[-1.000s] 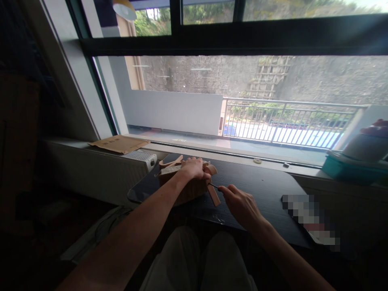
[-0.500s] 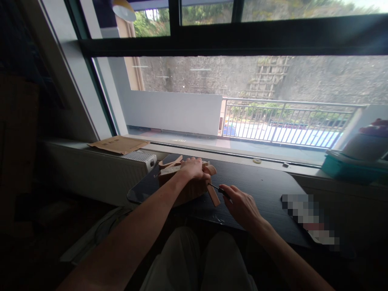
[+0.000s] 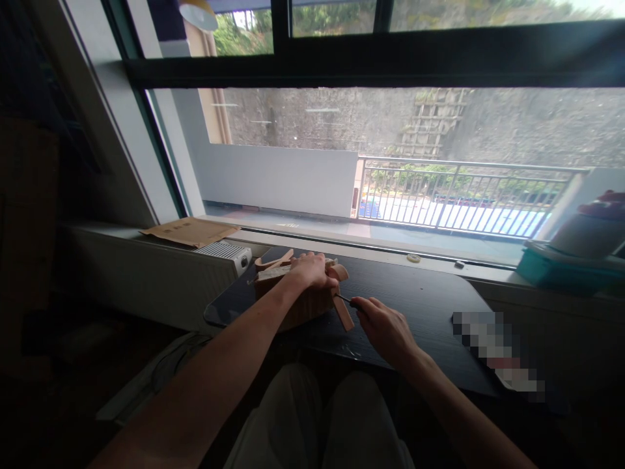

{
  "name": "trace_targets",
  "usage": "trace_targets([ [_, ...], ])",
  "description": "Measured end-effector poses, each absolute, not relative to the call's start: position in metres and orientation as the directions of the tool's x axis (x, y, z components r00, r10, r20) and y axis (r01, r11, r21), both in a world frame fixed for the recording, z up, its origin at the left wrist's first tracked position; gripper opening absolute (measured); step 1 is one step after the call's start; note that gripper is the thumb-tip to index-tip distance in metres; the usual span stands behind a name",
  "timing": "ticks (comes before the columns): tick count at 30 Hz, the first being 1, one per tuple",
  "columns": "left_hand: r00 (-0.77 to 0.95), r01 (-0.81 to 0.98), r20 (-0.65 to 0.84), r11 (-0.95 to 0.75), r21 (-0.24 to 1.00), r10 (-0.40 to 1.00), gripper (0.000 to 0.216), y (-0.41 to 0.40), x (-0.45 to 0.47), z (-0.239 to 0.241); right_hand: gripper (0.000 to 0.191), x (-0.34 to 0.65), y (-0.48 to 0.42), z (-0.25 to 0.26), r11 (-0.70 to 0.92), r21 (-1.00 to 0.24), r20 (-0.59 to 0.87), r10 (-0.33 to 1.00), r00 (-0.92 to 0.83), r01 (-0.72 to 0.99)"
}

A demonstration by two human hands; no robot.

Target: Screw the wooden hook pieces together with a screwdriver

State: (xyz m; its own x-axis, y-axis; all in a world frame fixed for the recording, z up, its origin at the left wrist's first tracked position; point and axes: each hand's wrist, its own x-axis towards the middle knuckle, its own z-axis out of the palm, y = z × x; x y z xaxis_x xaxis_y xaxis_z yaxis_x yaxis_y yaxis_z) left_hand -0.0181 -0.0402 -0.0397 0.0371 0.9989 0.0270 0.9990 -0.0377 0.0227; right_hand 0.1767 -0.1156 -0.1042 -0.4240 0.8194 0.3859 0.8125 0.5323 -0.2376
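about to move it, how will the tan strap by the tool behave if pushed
The tan strap probably flexes yet holds shape: its end looks straight. Likely light, being narrow. Unlikely to roll, being flat.

Just to the right of the brown strap (image 3: 344,315), the right hand (image 3: 387,327) curls its fingers more closely around the thin tool (image 3: 344,298) than half a second ago; the dark handle, then visible below them, is now mostly hidden.
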Motion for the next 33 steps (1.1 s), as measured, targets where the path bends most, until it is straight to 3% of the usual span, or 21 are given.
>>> trace_targets([
  [3,0.041,0.999,0.023,-0.042,0.025,0.999,0.075,-0.039,-0.0186,-0.0407,0.033,0.1765,-0.113,-0.1025,0.493,-0.418,0.346,0.863,-0.368,0.763],
  [6,0.033,0.999,0.022,-0.033,0.028,0.999,0.075,-0.0388,-0.0185,-0.0412,0.033,0.1764,-0.1122,-0.1016,0.461,-0.448,0.325,0.882,-0.341,0.766],
  [8,0.029,0.999,0.027,-0.03,0.025,0.999,0.074,-0.0388,-0.0185,-0.0414,0.035,0.1766,-0.1132,-0.1014,0.461,-0.355,0.344,0.873,-0.345,0.813],
  [13,0.041,0.999,0.039,-0.041,0.011,0.998,0.075,-0.0366,-0.0197,-0.0431,0.035,0.1773,-0.117,-0.1025,0.508,0.017,0.396,0.788,-0.472,0.861],
  [17,0.06,0.998,0.046,-0.06,0.002,0.997,0.075,-0.0356,-0.0201,-0.0433,0.035,0.1763,-0.1177,-0.1041,0.541,0.102,0.421,0.737,-0.529,0.835],
  [22,0.045,0.999,0.029,-0.045,0.008,0.999,0.075,-0.0393,-0.0184,-0.0396,0.033,0.1745,-0.1166,-0.1056,0.538,-0.022,0.415,0.772,-0.482,0.842],
  [29,0.033,0.999,0.024,-0.034,0.015,0.999,0.074,-0.0409,-0.0171,-0.0378,0.031,0.1759,-0.1097,-0.106,0.484,-0.368,0.37,0.86,-0.352,0.794],
  [31,0.034,0.999,0.023,-0.034,0.02,0.999,0.074,-0.0408,-0.0172,-0.0382,0.031,0.1766,-0.1093,-0.105,0.469,-0.385,0.35,0.871,-0.344,0.795],
  [33,0.03,0.999,0.024,-0.031,0.021,0.999,0.074,-0.0404,-0.0173,-0.0388,0.032,0.1773,-0.1106,-0.1041,0.471,-0.313,0.361,0.862,-0.355,0.825],
])
